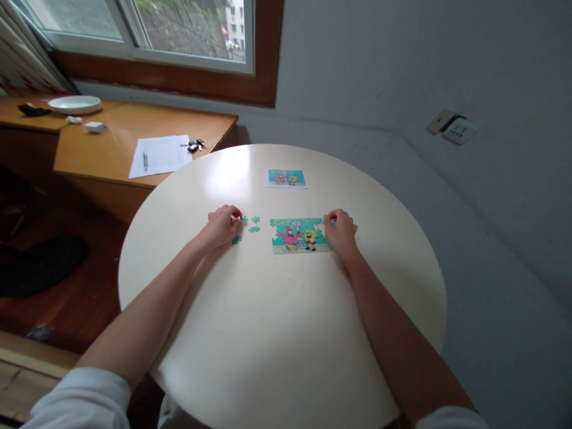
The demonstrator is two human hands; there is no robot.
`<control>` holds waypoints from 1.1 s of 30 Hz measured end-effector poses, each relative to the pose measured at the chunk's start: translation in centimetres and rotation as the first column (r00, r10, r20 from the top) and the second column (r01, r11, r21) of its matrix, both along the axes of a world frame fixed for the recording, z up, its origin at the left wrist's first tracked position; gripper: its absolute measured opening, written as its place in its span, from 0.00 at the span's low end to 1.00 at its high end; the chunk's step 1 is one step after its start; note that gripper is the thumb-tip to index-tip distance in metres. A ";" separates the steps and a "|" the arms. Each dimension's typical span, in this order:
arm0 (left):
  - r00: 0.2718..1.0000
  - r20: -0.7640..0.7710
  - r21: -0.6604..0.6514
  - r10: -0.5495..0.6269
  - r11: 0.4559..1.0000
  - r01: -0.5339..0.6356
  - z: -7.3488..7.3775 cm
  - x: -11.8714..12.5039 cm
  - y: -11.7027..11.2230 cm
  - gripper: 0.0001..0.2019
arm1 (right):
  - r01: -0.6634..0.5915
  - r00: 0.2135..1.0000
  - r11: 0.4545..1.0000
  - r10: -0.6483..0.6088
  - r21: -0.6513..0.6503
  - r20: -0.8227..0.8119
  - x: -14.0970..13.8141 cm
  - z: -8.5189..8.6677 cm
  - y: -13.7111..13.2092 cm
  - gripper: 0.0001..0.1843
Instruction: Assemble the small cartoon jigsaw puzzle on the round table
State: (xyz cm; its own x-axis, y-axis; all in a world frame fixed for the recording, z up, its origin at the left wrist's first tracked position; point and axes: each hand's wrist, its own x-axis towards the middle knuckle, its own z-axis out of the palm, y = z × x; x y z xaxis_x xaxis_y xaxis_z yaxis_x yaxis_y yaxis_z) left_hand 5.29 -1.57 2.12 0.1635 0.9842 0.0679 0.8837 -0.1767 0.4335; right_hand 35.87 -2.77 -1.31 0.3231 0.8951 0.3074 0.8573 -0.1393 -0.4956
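A cartoon jigsaw puzzle [290, 238], mostly assembled, lies on the round table with gaps along its upper right and left edges. My right hand [342, 231] is at its right end, thumb and fingers pinched around a teal puzzle piece that is largely hidden. To the left, my left hand [222, 226] has its fingers curled, the tips closed at a small teal puzzle piece [243, 219]. Beside those fingertips lie other loose pieces, among them one puzzle piece [254, 229] and another puzzle piece [255, 219]. A further puzzle piece [237, 240] sits partly under my left hand.
A printed reference picture [286, 178] lies farther back on the white round table [268, 333]. Behind at left, a wooden desk [120, 128] carries a paper sheet [156, 156], a pen, keys [195, 145] and a white plate [75, 105]. A wall stands at the right.
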 end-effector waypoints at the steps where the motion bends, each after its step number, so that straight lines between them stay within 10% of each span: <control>1: 1.000 -0.005 -0.003 0.008 1.000 -0.008 0.1 0.1 -0.1 0.10 | 0.000 1.000 1.000 0.000 -0.004 -0.003 0.0 0.0 0.0 0.08; 33: 0.987 0.159 0.024 0.006 1.000 -0.010 -0.5 -0.1 0.0 0.11 | -0.004 1.000 1.000 0.004 0.020 0.001 0.1 -0.2 0.0 0.09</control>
